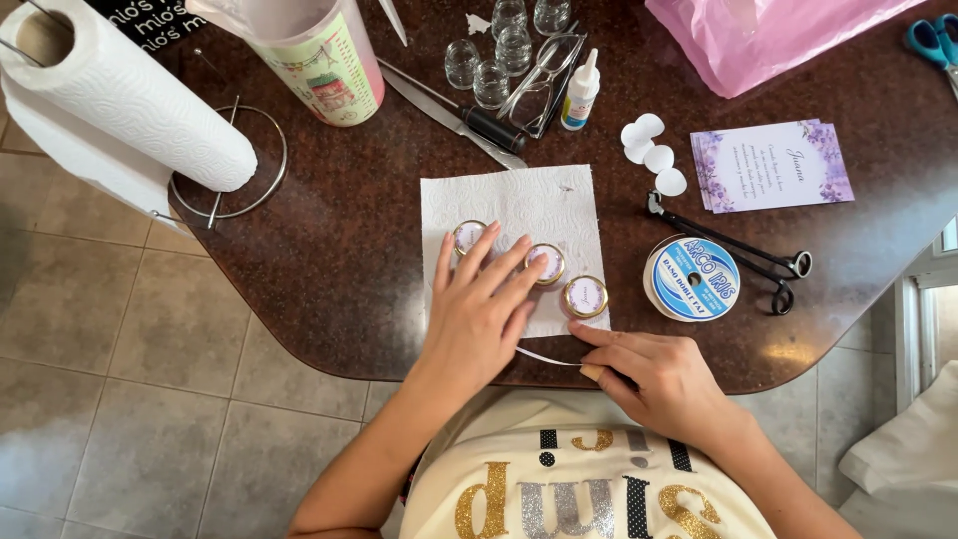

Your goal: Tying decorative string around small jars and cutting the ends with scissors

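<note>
My left hand (479, 309) lies flat with fingers spread on a white paper towel sheet (514, 205), covering part of a row of small gold-lidded jars; one jar (467, 237) shows by my index finger, another (548, 264) by my fingertips, a third (585, 296) stands free to the right. My right hand (654, 374) rests at the table's near edge and pinches a thin white ribbon (547, 357) that runs left under my left hand.
A ribbon spool (692, 279) and black scissor-like tool (743, 250) lie to the right. Further back are white round pads (651, 153), printed cards (770, 165), glue bottle (580, 92), glasses (539, 80), small glass jars (496, 50), knife (454, 115), tall cup (319, 60), paper towel roll (110, 100), pink bag (758, 35).
</note>
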